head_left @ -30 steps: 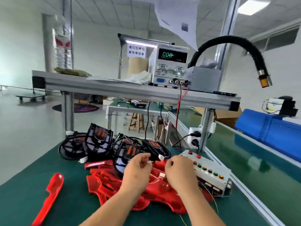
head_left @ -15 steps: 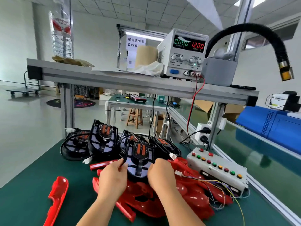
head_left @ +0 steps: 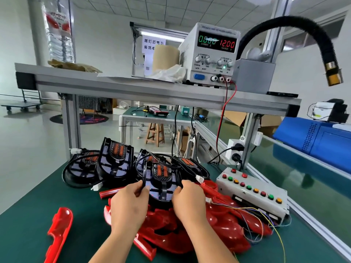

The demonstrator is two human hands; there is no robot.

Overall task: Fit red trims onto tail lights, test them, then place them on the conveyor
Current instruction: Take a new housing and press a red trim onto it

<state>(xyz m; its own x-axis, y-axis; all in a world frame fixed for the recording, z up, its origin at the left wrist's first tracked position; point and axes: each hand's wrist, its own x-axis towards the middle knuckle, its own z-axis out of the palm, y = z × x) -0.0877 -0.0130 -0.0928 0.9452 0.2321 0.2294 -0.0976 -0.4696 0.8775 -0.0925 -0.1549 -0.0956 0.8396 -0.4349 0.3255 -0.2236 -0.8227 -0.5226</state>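
A black tail light point(head_left: 161, 180) with an orange lamp insert stands tilted above a heap of red trims point(head_left: 205, 224) on the green bench. My left hand point(head_left: 129, 204) grips its left edge with thumb and fingers curled round the rim. My right hand point(head_left: 189, 201) grips its right edge. Several more black tail lights point(head_left: 115, 160) with black cables lean in a row behind it. One red trim point(head_left: 59, 227) lies alone at the front left.
A grey button box point(head_left: 252, 192) with coloured buttons and loose wires sits to the right. Beyond it runs the green conveyor point(head_left: 303, 183) with a blue cover point(head_left: 319, 141). Overhead, a shelf point(head_left: 152, 88) carries a power supply point(head_left: 214, 54) reading 12.00; a black hose point(head_left: 311, 35) hangs on the right.
My hands left the small white connector and went onto the nearest black tail light, now gripping both its edges. The view has come closer and tilted up slightly.
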